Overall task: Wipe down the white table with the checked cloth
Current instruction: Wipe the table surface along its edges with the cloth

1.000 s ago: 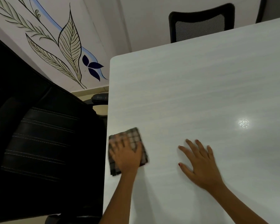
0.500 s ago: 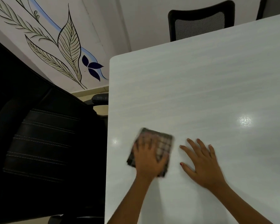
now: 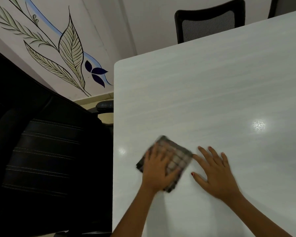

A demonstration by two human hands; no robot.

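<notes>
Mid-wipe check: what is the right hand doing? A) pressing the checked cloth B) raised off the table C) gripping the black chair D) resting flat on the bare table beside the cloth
D: the right hand lies fingers spread on the white table, while the left hand presses the checked cloth.

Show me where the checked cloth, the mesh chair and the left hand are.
checked cloth [image 3: 179,159], head view, its uncovered checked part
mesh chair [image 3: 208,23], head view, its backrest mesh
left hand [image 3: 158,175], head view, back of the hand
</notes>
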